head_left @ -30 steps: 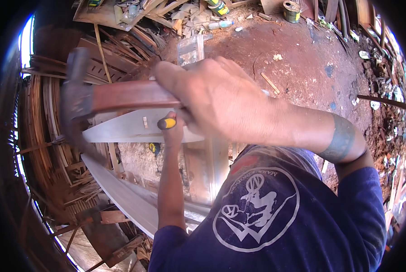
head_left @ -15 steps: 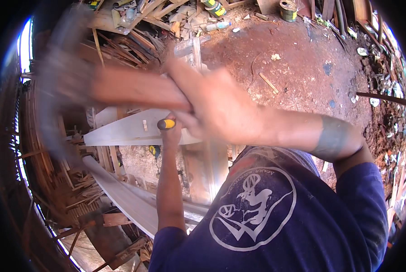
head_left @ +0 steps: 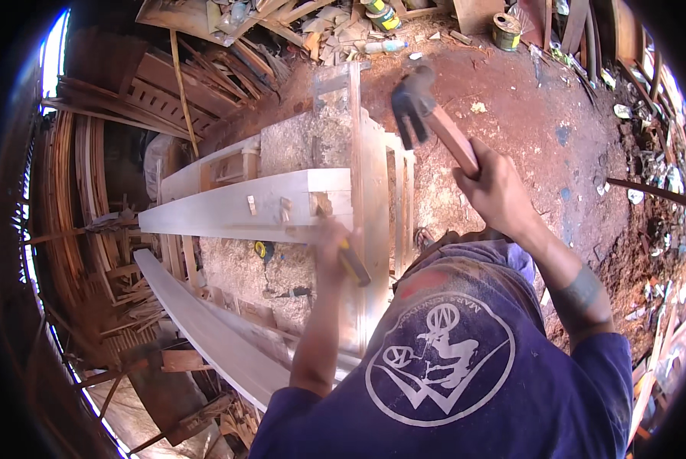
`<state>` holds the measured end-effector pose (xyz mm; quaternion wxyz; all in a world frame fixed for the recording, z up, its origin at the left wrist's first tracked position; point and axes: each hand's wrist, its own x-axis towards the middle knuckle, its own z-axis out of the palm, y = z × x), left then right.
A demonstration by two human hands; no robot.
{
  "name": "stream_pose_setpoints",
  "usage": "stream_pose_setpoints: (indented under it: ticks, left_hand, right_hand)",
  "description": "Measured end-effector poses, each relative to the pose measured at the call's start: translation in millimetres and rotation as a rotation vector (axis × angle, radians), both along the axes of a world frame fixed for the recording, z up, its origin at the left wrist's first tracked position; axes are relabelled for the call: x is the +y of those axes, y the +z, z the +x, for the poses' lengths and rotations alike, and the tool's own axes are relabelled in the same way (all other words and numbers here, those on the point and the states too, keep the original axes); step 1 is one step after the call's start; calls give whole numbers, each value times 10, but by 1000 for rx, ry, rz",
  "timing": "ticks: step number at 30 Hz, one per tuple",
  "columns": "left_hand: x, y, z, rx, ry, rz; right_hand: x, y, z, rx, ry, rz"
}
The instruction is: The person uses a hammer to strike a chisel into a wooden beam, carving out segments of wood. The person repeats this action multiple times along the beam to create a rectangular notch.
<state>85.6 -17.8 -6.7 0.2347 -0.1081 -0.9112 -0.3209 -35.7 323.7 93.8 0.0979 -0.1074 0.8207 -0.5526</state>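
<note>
Slanting up-left, hammer (head_left: 448,135) juts from right hand (head_left: 497,190)

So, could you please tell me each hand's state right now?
Left hand: holding a yellow-and-black tool handle.
Right hand: closed around a hammer.

A cluttered woodworking workshop: long planks (head_left: 92,164) stacked at left, wood scraps (head_left: 334,27) heaped beyond, a claw hammer (head_left: 451,139) over reddish floor (head_left: 511,115).
</note>
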Motion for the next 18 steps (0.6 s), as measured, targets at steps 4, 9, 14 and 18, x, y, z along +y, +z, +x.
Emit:
stream_pose_setpoints:
  ticks: [4,9,14,18]
  left_hand:
    - [-218,267,-108,-239,62,74]
    - [-582,612,-462,-488,202,373]
    - [-546,618,-569,-466,179,291]
    - [-511,467,-509,-563,224,176]
  right_hand:
    - [-35,-56,9,-7,-34,77]
    - [-185,182,-26,9,11,-10]
    - [-319,203,7,26,128,8]
    - [-379,148,81,30,198,3]
